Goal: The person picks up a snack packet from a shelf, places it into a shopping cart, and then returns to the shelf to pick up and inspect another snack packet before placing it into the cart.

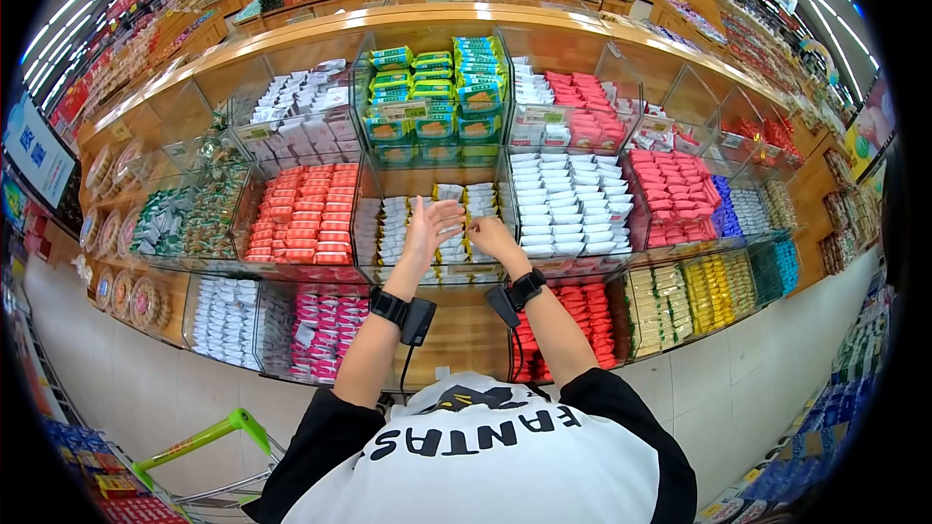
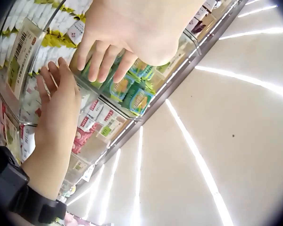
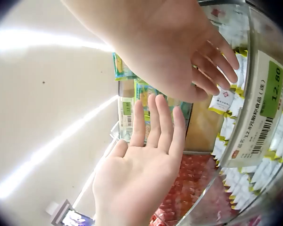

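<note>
Over the middle clear-walled bin (image 3: pixel 203 136): left hand (image 1: pixel 434 230) open wide, fingers extended and slightly apart, palm side toward the right hand, nothing held. Right hand (image 1: pixel 494 238) just beside it, not touching in either wrist view, fingers loosely straight with a slight bend, nothing held. White-and-yellow packets (image 3: pixel 238 183) lie in rows in that bin, under both hands; none in either grip. Contact with the top layer: can't tell

Price card (image 3: pixel 262 108) on the bin front, right by the right hand, reads 12.80. Black wrist straps (image 1: pixel 390 308) on both forearms, each with a camera block

Next bin out, left: orange-red packets (image 1: pixel 306 213). Right: white packets (image 1: pixel 573 204), then pink packets (image 1: pixel 675 189). Behind: green-and-yellow packs (image 1: pixel 432 97) stacked high. Lower tier: magenta packets (image 1: pixel 330 330) at left, red packets (image 1: pixel 587 330) at right

Farther out: cart with green handle (image 1: pixel 194 446) on the left near the person's sleeve (image 1: pixel 316 451), ceiling lights (image 2: pixel 195 155) in bright strips overhead
</note>
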The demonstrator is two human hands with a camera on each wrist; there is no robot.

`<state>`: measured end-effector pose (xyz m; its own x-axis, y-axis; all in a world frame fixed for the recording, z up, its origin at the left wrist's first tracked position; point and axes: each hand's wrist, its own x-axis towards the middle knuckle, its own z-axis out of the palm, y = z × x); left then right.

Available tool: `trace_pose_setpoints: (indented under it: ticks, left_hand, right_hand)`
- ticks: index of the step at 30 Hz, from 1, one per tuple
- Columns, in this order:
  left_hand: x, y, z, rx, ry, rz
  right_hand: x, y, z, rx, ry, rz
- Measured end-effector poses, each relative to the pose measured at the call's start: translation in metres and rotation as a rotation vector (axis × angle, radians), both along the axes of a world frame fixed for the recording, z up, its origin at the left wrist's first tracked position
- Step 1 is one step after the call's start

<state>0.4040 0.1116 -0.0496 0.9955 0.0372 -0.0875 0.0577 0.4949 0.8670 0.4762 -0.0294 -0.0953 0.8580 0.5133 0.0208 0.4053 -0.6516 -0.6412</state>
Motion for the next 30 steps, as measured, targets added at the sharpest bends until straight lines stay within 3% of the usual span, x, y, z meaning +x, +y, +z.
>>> trace_pose_setpoints:
  ticks: [8, 13, 15, 20, 30]
  left_hand:
    - [0.016, 0.002, -0.047, 0.096, 0.183, 0.029]
    - [0.018, 0.001, -0.053, 0.133, 0.279, 0.032]
    - [0.019, 0.0, -0.059, 0.18, 0.272, 0.001]
    - [0.02, -0.005, -0.07, 0.352, 0.214, -0.02]
    - [0.021, -0.004, -0.073, 0.385, 0.212, -0.048]
  right_hand:
    - [0.001, 0.008, -0.061, -0.152, -0.095, -0.171]
    - [-0.01, 0.005, -0.03, -0.162, 0.052, -0.183]
    - [-0.007, 0.006, -0.026, -0.278, 0.218, -0.139]
    - [-0.001, 0.009, -0.034, -0.387, 0.289, -0.129]
    - [0.005, 0.009, -0.051, -0.46, 0.3, -0.063]
